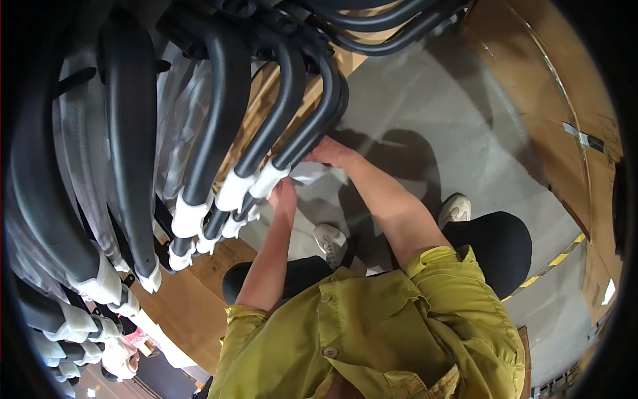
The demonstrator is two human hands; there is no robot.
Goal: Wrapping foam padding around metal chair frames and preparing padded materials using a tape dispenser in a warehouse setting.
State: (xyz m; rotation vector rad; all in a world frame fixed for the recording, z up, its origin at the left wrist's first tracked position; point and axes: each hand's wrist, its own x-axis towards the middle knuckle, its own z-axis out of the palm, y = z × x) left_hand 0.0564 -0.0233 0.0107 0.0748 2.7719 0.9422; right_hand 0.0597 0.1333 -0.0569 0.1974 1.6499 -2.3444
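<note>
A row of black bent metal tubes hangs at the left, and the nearest black tube (311,141) reaches down between my hands. White foam wrap (269,179) covers its lower end. My left hand (284,195) is closed against that wrap, its fingers partly behind the tube. On the tube's far right side, my right hand (330,153) has its fingers curled in by a loose white foam sheet (310,172), which spans the gap between both hands. The tube hides some of the right fingertips. A neighbouring tube end carries its own white wrap (234,191).
Several more black padded frames (129,133), some under clear plastic, crowd the left side. Large cardboard boxes (531,73) stand at the right. A cardboard panel (183,302) lies below the frames. Yellow-black tape (551,265) marks the grey floor (405,100).
</note>
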